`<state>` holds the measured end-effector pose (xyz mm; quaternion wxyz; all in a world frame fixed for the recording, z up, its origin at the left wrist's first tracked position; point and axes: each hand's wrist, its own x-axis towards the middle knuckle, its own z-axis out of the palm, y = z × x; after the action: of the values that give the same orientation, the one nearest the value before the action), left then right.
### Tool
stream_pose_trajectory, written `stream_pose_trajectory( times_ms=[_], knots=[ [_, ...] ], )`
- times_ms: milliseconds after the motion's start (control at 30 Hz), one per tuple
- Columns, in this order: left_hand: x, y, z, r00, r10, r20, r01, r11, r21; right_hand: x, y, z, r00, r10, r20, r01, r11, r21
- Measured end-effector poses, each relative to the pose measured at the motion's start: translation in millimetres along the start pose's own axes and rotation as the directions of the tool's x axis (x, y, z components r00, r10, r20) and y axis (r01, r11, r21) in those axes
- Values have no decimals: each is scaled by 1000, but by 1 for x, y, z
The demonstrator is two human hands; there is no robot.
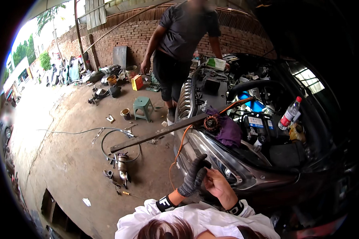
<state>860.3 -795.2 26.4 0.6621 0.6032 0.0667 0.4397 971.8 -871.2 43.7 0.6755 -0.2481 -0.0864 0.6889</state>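
Note:
My left hand [192, 177] wears a dark grey knitted glove, its fingers stretched upward and bent at the tips. Against the glove's fingers, my bare right hand [217, 183] is closed in a pinch; whatever it grips is too small or hidden to make out. Both hands are held in front of the dark car's headlight [227, 171]. Beyond them, a long flat bar [159, 133] rests across the car's front edge and sticks out over the floor. A purple cloth [229, 131] and a round, copper-coloured coiled part [212, 123] lie beside that bar.
An orange cable [181, 145] hangs down the car's front. A plastic bottle [290, 113] stands near the battery [256, 122] in the engine bay. Another person [183, 36] leans a hand on the far side. A green stool [143, 107] and metal pipe part [123, 167] are on the floor.

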Motion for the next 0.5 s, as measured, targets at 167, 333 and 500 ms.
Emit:
stream_pose_trajectory(
  times_ms=[167,333,500],
  knots=[
    [-1,4,5,999,10,-32,-10,1000,-15,2,-1,-12,997,73,24,-76,991,109],
    [-1,5,6,998,55,-10,-55,997,-46,-1,0,15,999,22,-49,-17,995,98],
    [3,14,6,999,48,17,-46,992,-113,1,5,8,994,-103,46,103,995,8]
  ],
)
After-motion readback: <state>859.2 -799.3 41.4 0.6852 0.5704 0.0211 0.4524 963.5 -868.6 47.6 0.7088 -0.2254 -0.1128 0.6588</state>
